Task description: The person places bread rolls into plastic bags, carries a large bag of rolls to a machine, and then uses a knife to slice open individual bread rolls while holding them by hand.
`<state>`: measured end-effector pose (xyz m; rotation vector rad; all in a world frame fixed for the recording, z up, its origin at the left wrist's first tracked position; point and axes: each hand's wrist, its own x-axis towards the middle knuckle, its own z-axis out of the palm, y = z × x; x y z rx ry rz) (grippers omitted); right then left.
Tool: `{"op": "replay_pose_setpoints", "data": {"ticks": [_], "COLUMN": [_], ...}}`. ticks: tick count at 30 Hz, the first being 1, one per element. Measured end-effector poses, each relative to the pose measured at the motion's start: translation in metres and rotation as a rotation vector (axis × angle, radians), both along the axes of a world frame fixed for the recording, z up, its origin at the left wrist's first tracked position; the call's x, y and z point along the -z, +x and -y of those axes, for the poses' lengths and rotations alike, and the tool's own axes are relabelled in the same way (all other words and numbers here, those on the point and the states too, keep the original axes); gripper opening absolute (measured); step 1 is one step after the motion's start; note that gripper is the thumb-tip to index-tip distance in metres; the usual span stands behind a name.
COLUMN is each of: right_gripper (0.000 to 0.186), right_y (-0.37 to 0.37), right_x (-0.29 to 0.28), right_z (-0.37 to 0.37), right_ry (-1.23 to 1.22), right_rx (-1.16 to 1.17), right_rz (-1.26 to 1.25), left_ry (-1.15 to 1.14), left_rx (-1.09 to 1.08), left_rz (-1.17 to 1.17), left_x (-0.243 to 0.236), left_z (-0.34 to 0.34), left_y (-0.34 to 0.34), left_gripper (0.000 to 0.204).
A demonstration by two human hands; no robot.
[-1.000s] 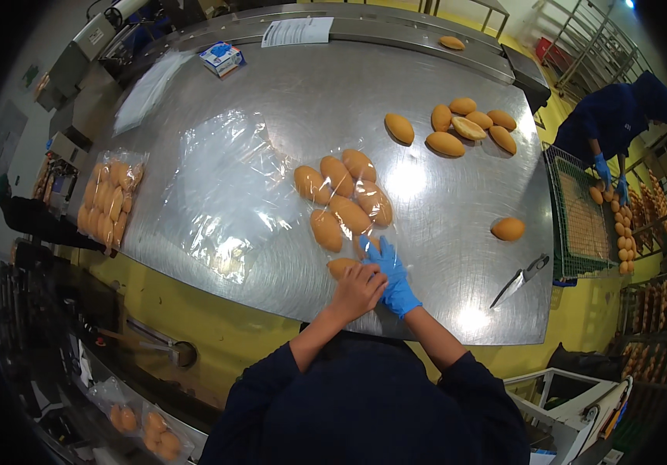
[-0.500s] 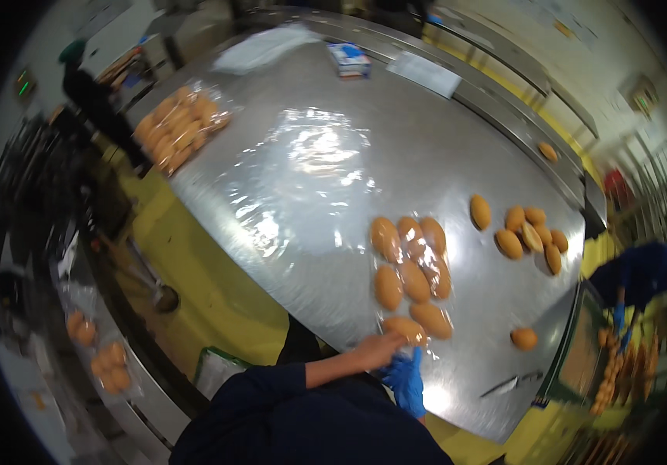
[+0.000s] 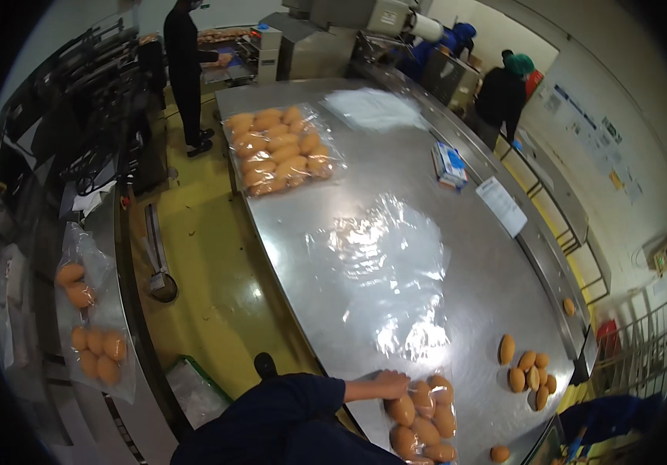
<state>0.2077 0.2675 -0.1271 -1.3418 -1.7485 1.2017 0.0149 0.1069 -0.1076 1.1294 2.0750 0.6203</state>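
Head view: our left hand (image 3: 390, 384) rests, fingers curled, on the near corner of a clear bag of buns (image 3: 422, 422) lying at the near end of the steel table (image 3: 395, 201); whether it grips the film we cannot tell. Our right hand is out of sight. Loose buns (image 3: 530, 372) lie to the right, well apart.

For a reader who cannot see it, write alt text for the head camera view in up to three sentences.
A person's bare left hand rests on a clear bag of rolls at the near edge of a long steel table. Loose rolls lie to the right, and a fuller bag sits at the far end. The right hand is out of view.
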Motion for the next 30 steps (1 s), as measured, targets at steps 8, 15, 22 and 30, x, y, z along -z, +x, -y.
{"op": "replay_pose_setpoints", "data": {"ticks": [8,15,22,30], "right_gripper": [0.017,0.017,0.019,0.016], "right_y": [-0.087,-0.257,-0.495,-0.765], "right_x": [0.005,-0.046,-0.057,-0.107], "right_z": [0.035,0.094,0.240,0.374], "right_ry": [0.134,0.203,0.218,0.179], "right_rx": [-0.015,-0.471,-0.915,-1.117], "right_rz": [0.056,-0.066,-0.162,-0.245], "left_ry": [0.685,0.860,0.742,0.774], "left_rx": [0.012,-0.710,-1.268,-1.398], "left_rz": [0.112,0.031,-0.044,-0.203], "left_x": [0.000,-0.046,-0.056,-0.047], "left_z": [0.115,0.331,0.451,0.540], "left_y": [-0.034,-0.132,-0.167,-0.343], "left_gripper": [0.017,0.014,0.015,0.013]}}
